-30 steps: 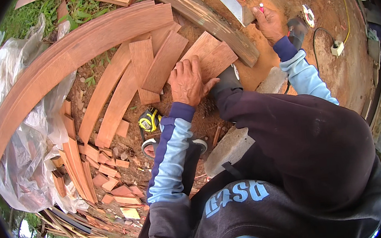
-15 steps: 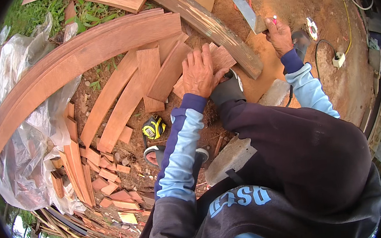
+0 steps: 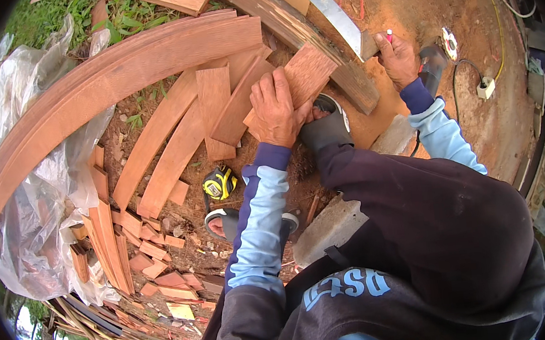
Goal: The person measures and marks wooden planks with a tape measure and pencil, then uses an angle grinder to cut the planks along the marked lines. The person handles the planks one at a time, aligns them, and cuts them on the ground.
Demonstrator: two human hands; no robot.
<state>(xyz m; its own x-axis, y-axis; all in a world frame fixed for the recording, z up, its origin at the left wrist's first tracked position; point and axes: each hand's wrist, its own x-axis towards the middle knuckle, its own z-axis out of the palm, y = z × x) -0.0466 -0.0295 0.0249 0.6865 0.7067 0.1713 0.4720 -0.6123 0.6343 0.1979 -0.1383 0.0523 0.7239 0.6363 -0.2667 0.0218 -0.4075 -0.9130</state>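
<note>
My left hand (image 3: 275, 112) is closed on a short reddish-brown wooden board (image 3: 306, 73), which slants up to the right beside my shoe. My right hand (image 3: 400, 61) grips a try square (image 3: 326, 9) by its wooden stock, the long metal blade pointing up and to the left. A slim marking tool with a pink part (image 3: 389, 34) also sticks out of the right fingers; I cannot make out its exact kind. Under and left of my left hand lie more boards, including a short flat plank (image 3: 216, 110) across two curved pieces (image 3: 176, 153).
Long curved boards (image 3: 119, 73) lie stacked on the left over clear plastic sheeting (image 3: 36, 238). A yellow tape measure (image 3: 220, 183) sits on the dirt by my foot, near scattered offcuts (image 3: 155, 250). A thick beam (image 3: 356, 90), a power tool (image 3: 433, 63) and its cord are toward the right.
My left hand has raised the short board, whose far end now tilts up over the beam. The square in my right hand has shifted a little left, uncovering a red wire-like loop.
</note>
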